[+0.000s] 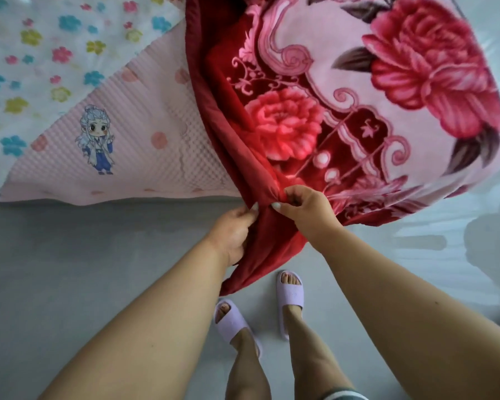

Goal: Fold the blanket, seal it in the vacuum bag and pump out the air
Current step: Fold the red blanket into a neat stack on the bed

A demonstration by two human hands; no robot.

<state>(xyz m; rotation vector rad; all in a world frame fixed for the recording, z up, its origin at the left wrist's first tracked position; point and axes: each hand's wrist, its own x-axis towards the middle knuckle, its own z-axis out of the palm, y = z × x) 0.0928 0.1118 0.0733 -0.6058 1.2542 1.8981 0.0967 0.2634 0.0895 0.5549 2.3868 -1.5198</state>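
I am standing on a smooth grey floor in my pale lilac slide sandals, looking down past both bare forearms. My left hand and my right hand meet near the middle of the view, almost touching, and both hold the same bunched edge of the thick plush blanket, dark red with pink ground and large crimson peonies. My left fingers are curled round the red hem, thumb uppermost. My right thumb and fingers pinch a fold of that hem just beside it, at about 2 o'clock from the left hand.

From my hands the blanket rises and spreads toward 1 o'clock, filling the upper right of the view, its far part blurred. A loose red corner hangs down from my grip toward 6 o'clock, ending just above my feet.

At 10 o'clock lies a pink waffle-textured sheet printed with a small cartoon figure in blue, and beyond it, toward 11 o'clock, a white cloth dotted with coloured flowers. The blanket's red edge overlaps the pink sheet.
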